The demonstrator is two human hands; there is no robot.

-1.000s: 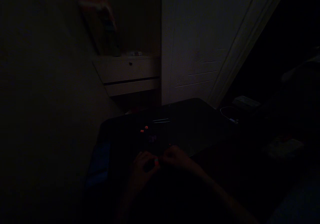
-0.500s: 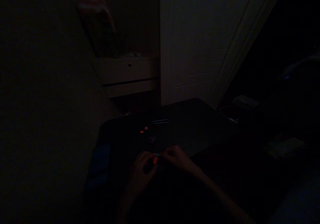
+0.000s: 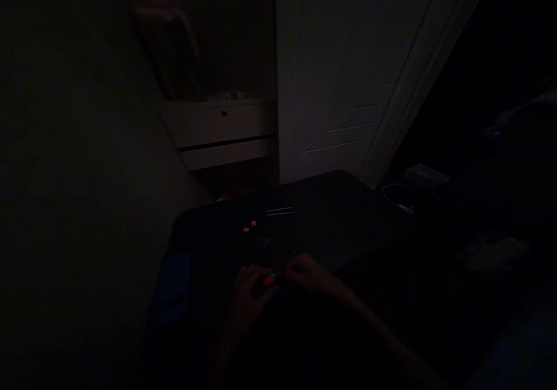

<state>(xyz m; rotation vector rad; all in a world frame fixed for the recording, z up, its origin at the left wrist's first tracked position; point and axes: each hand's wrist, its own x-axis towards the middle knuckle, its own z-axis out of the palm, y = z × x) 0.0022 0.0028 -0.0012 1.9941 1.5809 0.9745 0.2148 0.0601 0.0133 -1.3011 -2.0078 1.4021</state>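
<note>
The scene is very dark. My left hand (image 3: 249, 288) grips a small red-orange block (image 3: 269, 280) between thumb and fingers. A tiny pale teal piece (image 3: 273, 274) sits against the block's upper edge, between my two hands. My right hand (image 3: 304, 271) is closed just right of it, fingertips pinched together; whether they hold the teal piece or something else is too dark to tell. Beyond my hands lie a dark purplish piece (image 3: 264, 243) and two small orange-red pieces (image 3: 246, 229). A tiny red spot (image 3: 295, 252) shows above my right hand.
On the dark table (image 3: 339, 204) lie thin tweezer-like metal prongs (image 3: 279, 211). A blue flat item (image 3: 172, 288) is at the left edge. Behind stand a drawer unit (image 3: 217, 126) and a pale door (image 3: 335, 88). A white cable (image 3: 394, 195) lies at right.
The red-orange block has tilted from upright to slanted in my left fingers, and the teal piece has shifted slightly down with it. Both hands stay nearly in place.
</note>
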